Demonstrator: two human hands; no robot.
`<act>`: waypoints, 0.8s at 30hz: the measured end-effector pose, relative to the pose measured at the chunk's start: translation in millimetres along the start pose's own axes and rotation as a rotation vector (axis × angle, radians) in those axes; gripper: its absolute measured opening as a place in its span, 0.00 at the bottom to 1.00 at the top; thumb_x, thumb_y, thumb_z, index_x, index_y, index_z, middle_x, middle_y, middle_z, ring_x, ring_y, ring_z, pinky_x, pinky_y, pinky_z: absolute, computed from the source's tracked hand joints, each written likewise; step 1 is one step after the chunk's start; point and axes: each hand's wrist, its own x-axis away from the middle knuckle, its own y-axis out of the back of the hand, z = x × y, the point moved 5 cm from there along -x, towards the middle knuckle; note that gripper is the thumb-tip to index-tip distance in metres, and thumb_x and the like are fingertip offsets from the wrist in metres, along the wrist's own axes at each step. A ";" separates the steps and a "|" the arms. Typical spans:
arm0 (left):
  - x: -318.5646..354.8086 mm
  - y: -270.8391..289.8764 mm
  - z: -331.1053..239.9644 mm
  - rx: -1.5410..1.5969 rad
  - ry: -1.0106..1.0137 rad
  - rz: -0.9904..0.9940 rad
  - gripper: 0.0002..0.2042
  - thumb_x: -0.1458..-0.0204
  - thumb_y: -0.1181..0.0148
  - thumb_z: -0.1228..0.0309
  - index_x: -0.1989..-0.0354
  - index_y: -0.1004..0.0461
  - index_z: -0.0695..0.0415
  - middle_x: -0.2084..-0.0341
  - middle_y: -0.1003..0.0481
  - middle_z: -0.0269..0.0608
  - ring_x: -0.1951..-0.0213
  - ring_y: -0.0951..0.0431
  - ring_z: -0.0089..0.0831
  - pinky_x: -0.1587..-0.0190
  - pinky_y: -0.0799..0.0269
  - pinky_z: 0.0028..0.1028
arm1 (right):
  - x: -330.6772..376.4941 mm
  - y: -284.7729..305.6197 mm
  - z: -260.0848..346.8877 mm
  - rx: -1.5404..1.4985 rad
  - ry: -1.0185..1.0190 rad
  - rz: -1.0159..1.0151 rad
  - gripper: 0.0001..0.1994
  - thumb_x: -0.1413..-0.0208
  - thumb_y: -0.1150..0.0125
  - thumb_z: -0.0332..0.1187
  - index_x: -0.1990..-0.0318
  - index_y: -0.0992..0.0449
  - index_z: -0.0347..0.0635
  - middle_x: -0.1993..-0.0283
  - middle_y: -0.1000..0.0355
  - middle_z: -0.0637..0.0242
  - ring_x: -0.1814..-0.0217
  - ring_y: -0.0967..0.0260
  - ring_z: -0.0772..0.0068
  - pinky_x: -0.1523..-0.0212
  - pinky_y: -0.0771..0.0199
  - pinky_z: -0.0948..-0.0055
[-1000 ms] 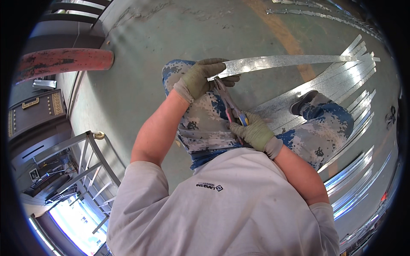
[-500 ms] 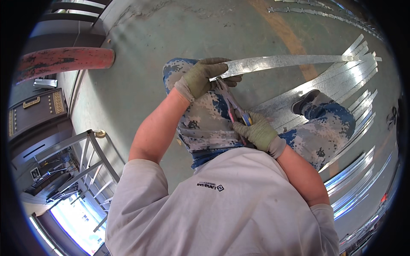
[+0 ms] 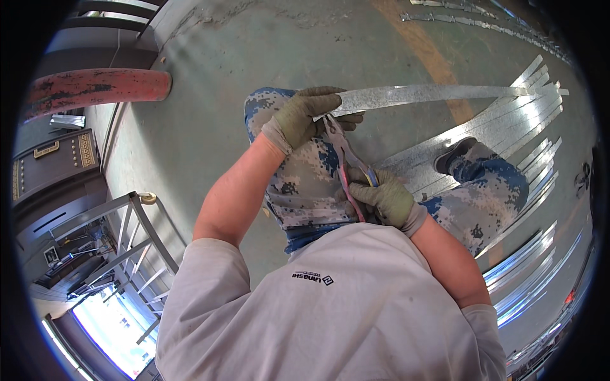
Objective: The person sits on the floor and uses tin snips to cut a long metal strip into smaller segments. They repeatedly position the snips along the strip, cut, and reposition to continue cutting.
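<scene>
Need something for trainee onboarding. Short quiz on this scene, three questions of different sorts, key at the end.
1. Multiple choice: the right hand holds (a) a hammer, (b) a plier-like tool, (c) a paintbrush.
2. True or false: both handles of that tool are plain black.
3. Fill in: one end of the long metal strip is held in the ____ hand.

Key
1. b
2. False: one handle shows red, the other blue and yellow.
3. left: the left hand has its thumb above the strip and fingers below.
</scene>
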 end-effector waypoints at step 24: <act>-5.3 5.4 -1.8 0.001 -0.024 0.057 0.24 0.26 0.45 0.70 0.29 0.31 0.75 0.39 0.20 0.67 0.38 0.16 0.58 0.32 0.20 0.54 | 1.5 10.8 0.0 0.069 0.028 0.036 0.24 0.27 0.31 0.34 0.27 0.24 0.43 0.44 0.15 0.62 0.49 0.16 0.70 0.50 0.12 0.67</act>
